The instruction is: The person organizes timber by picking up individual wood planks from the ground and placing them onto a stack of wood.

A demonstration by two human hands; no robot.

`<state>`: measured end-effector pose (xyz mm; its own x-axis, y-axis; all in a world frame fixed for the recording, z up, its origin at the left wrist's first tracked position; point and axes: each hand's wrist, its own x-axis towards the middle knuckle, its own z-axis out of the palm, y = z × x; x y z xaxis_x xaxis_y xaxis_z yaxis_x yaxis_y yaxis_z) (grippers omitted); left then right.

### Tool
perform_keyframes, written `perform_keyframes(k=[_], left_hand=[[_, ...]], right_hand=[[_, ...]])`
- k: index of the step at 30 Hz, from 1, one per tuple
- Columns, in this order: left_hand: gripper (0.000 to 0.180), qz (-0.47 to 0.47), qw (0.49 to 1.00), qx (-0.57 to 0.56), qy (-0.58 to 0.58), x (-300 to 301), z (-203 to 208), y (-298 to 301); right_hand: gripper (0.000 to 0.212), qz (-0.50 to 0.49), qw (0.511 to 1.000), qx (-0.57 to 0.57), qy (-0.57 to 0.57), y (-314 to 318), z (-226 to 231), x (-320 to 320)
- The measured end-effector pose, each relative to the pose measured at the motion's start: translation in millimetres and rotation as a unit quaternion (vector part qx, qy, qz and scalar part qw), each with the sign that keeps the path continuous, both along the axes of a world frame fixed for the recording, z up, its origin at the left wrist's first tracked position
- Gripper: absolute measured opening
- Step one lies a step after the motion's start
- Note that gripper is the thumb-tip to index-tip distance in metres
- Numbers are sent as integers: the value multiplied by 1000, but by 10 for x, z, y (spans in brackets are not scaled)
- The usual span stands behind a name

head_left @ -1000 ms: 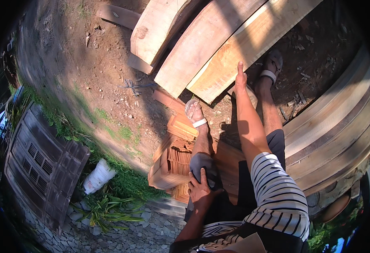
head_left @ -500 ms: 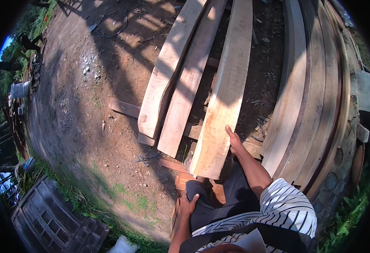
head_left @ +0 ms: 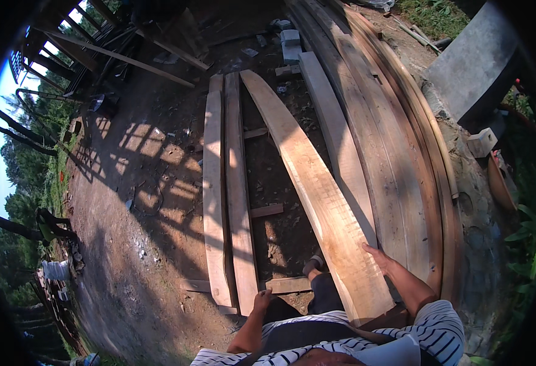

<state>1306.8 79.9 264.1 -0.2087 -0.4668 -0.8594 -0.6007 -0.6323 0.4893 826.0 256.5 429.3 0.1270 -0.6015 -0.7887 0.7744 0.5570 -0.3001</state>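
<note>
A long pale wooden plank (head_left: pixel 323 201) slants from the middle of the far side down to my right side, its near end beside my lap. My right hand (head_left: pixel 381 261) grips its right edge close to that end, thumb on the top face. My left hand (head_left: pixel 263 300) is drawn in with its fingers curled, by my left knee and the near end of a brown plank (head_left: pixel 238 201); nothing shows in it. To the left of that plank lies another pale plank (head_left: pixel 215 201), almost parallel.
Short timber crosspieces (head_left: pixel 266 210) lie on the soil under the planks. Several long boards (head_left: pixel 371 140) are stacked at the right, with grey blocks (head_left: pixel 290 46) near their far end. A grey slab (head_left: pixel 472 67) stands far right. Leaning poles (head_left: pixel 121 55) stand far left.
The pale plank in my right hand has swung right at its near end and now lies slanted toward the stacked boards. My left hand's fingers have curled in. The view has shifted and tilted up.
</note>
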Motion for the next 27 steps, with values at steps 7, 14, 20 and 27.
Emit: perform_keyframes(k=[7,14,20,27], left_hand=[[62,11,993,38,115,-2649,602,-1925],[73,125,970,119,174,-4314,736,-3288],[99,168,915,222,293,-5585,480,-4211],[95,211,852,375,299,-6542,739,-4790]], right_hand=[[77,47,976,96,188,131,-34,-729],[98,149,939,127,283,-461,783,-917],[70,192,932,138,274,-541,1032,-1116],[63,190,882,328,281,-1107,1811,-1571]])
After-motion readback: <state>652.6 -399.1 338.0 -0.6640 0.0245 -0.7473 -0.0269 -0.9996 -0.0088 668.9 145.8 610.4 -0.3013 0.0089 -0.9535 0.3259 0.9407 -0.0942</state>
